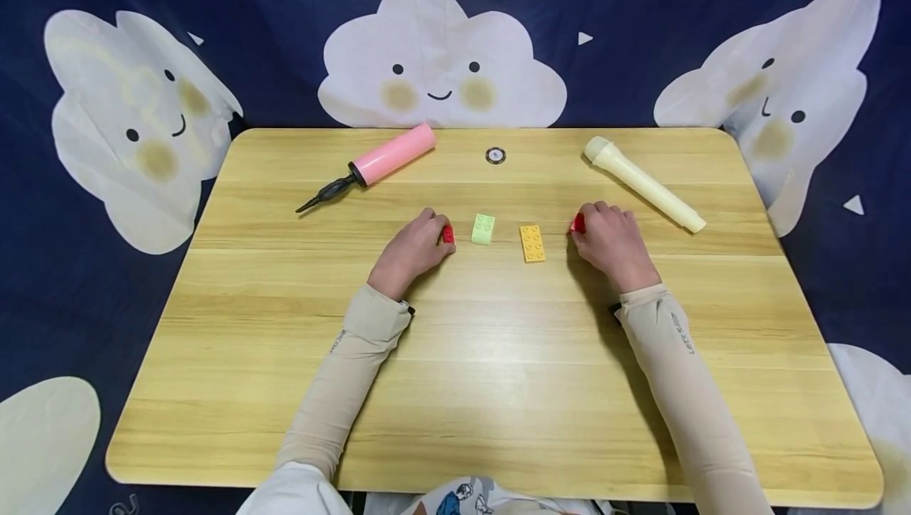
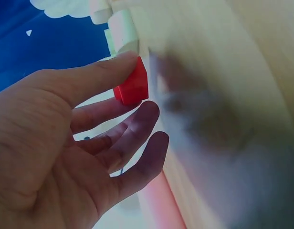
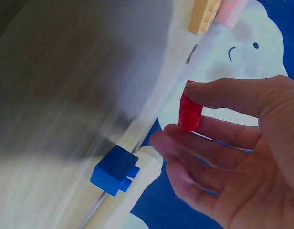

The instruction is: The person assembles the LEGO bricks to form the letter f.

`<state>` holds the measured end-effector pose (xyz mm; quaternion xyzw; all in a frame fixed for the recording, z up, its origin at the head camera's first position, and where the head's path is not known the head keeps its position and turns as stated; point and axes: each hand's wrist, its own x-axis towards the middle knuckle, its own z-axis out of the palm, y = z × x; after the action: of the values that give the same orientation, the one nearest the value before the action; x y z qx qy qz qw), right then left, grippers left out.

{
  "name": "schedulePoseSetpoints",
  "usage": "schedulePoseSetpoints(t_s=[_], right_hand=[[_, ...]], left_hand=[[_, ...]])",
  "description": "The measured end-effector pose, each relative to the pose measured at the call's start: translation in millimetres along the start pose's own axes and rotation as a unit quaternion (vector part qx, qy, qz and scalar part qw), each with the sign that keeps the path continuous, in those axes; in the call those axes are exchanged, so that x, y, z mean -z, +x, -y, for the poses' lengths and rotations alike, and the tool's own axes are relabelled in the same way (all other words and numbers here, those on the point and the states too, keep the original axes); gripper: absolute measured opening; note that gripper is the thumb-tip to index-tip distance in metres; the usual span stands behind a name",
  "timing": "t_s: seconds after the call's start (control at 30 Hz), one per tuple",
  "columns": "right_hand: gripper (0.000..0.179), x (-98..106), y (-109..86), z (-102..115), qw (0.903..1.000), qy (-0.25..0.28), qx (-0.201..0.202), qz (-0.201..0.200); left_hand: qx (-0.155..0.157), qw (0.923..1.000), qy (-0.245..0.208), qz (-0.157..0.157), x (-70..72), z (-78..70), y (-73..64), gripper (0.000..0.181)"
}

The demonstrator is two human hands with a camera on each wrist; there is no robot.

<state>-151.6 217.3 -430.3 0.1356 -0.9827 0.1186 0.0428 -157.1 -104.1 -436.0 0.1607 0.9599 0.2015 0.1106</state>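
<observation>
My left hand (image 1: 411, 252) pinches a small red toy brick (image 1: 447, 235) between thumb and index finger, close over the table; its other fingers curve loosely in the left wrist view. Another red brick (image 3: 190, 112) is pinched by my right hand (image 1: 614, 244), with the thumb on one side and the index finger on the other. Between the hands lie a pale green brick (image 1: 482, 229), nearer the left, and a yellow brick (image 1: 531, 244) with its studs up. A blue brick (image 3: 114, 169) shows below the right fingers in the right wrist view; the right hand hides it from the head view.
At the back left of the wooden table (image 1: 470, 388) lies a pink hand pump (image 1: 395, 155) with a black nozzle. A dark round chip (image 1: 495, 155) sits at the back middle. Behind the right hand, a cream toy microphone (image 1: 644, 183) lies slanted.
</observation>
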Motion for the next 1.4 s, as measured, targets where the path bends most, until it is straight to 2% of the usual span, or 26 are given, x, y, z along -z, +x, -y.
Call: schedulePoseSetpoints(t_s=[0.13,0.27,0.33,0.5,0.6,0.8,0.97,1.13,1.4], right_hand=[[0.015,5,-1.2,4,0.9993,0.033,0.020,-0.003],[0.021,9,-4.3,10,0.9982,0.058,0.014,0.007],[0.025,11,-6.4,13,0.9978,0.063,0.018,0.000],[0.022,13,-11.4,22,0.9953,0.073,0.053,-0.036],[0.015,13,-14.7,28,0.9929,0.091,0.068,-0.035],[0.016,12,-20.4,45,0.9876,0.124,0.096,-0.008],[0.025,12,-24.5,61,0.9845,0.144,0.095,0.033],[0.019,10,-27.4,74,0.9808,0.145,0.108,0.073],[0.023,1,-34.1,85,0.9735,0.151,0.133,0.107]], left_hand=[[-0.023,0.9997,-0.004,0.002,2.4,-7.9,-2.5,0.027],[-0.057,0.9982,-0.020,0.006,4.6,-18.6,-4.8,0.020],[-0.070,0.9969,-0.034,0.010,3.8,-23.5,-5.5,0.018],[-0.091,0.9942,-0.049,0.029,-4.2,-34.5,-6.8,0.017],[-0.101,0.9929,-0.039,0.048,-11.0,-41.2,-6.8,0.016],[-0.123,0.9896,-0.027,0.069,-21.4,-53.2,-8.5,0.013],[-0.145,0.9864,-0.008,0.078,-26.7,-60.2,-9.7,0.013],[-0.157,0.9836,0.000,0.089,-31.2,-66.1,-10.1,0.012],[-0.169,0.9818,0.007,0.085,-39.6,-67.5,-10.6,0.013]])
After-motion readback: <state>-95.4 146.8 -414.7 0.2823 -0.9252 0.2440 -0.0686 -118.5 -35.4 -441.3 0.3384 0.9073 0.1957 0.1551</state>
